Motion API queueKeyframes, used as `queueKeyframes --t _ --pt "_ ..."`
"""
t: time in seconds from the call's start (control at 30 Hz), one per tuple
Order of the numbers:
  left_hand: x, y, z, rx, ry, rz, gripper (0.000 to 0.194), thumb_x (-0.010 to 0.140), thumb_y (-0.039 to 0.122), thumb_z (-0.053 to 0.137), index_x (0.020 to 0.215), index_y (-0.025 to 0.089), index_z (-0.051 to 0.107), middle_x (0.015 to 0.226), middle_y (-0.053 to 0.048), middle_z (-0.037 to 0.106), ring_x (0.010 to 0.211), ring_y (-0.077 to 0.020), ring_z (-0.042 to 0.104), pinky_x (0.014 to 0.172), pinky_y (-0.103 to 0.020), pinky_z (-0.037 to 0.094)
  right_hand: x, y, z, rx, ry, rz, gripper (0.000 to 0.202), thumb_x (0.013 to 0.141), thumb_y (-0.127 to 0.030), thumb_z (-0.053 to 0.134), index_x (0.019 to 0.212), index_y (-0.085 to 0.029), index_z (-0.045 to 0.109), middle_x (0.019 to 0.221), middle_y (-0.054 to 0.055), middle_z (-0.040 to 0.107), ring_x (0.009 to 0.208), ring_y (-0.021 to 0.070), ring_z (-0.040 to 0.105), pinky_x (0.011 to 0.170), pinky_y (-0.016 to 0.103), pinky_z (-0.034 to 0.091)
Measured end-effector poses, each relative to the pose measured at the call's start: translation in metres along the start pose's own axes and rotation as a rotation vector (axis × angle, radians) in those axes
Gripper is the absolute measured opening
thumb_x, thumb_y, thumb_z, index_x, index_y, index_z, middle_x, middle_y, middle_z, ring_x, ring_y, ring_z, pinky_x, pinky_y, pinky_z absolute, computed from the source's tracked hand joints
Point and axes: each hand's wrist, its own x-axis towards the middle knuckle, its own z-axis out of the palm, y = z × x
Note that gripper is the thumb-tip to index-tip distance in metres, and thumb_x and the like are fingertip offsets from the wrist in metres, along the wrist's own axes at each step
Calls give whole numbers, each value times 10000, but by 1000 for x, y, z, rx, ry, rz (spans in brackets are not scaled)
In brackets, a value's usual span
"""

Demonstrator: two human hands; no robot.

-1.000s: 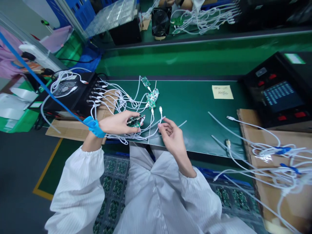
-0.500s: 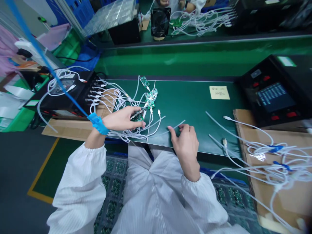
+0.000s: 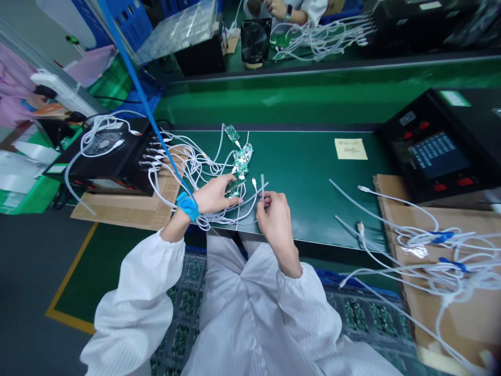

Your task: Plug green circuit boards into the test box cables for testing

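Observation:
My left hand [image 3: 214, 194], with a blue wrist strap [image 3: 188, 206], has its fingers closed on a small green circuit board [image 3: 234, 191] low over the bench. My right hand [image 3: 274, 214] pinches a thin pale cable [image 3: 262, 183], whose end sticks up above the fingertips. Between the hands a white cable plug [image 3: 254, 183] points upward. Just beyond my left hand lies another green board [image 3: 240, 163] with white plugs at it, and a smaller board [image 3: 231, 133] sits further back.
White cables [image 3: 195, 162] run from a black box [image 3: 113, 162] at left. At right are a black device with a screen [image 3: 442, 154], a yellow note [image 3: 351, 149] and cables on cardboard [image 3: 469, 303]. Across the bench, a person's hands [image 3: 277, 9] show beside a fan [image 3: 254, 40].
My left hand has moved right with the board. My right hand has moved left, its fingers now closed on the cable, whose end has swung upright.

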Motion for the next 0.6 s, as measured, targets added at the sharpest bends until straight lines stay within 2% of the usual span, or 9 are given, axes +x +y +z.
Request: queueKeyframes --t 0.13,0.23,0.33,0.43,0.5,0.6 --pt "8 3 17 83 -23 -19 582 745 372 846 1218 131 607 860 -46 655 845 -262 641 795 -359 479 -1 -4 4 59 -31 -15 106 948 -299 524 984 -202 544 1049 137 601 910 245 624 881 452 534" --pt "10 7 21 119 -5 -7 452 797 290 789 1186 129 626 862 -51 666 834 -259 651 794 -354 482 3 -4 6 234 -102 64 146 887 -290 611 958 -226 501 975 86 655 789 210 645 779 401 539" --pt "8 9 18 143 20 -44 371 856 247 699 1198 123 629 847 -53 672 809 -246 654 792 -346 485 7 -3 8 475 -87 160 253 830 -310 682 954 -242 472 977 58 699 707 168 643 697 347 530" --pt "5 7 12 131 53 -113 446 858 291 707 1252 103 615 922 -85 695 852 -253 668 820 -358 499 7 -6 7 671 -13 191 322 802 -309 716 1011 -241 481 1053 69 738 720 144 646 707 323 534" --pt "3 4 7 98 76 -158 524 826 356 761 1259 100 613 946 -98 703 890 -267 673 831 -371 509 6 -10 4 738 -4 184 352 829 -326 718 1099 -225 517 1025 69 762 772 153 667 751 326 540" --pt "0 2 -1 -71 93 -215 593 798 476 795 1237 120 613 804 -63 692 803 -257 674 747 -361 517 5 -16 0 751 -20 175 329 895 -407 694 1132 -199 601 897 52 772 836 176 701 809 342 545"
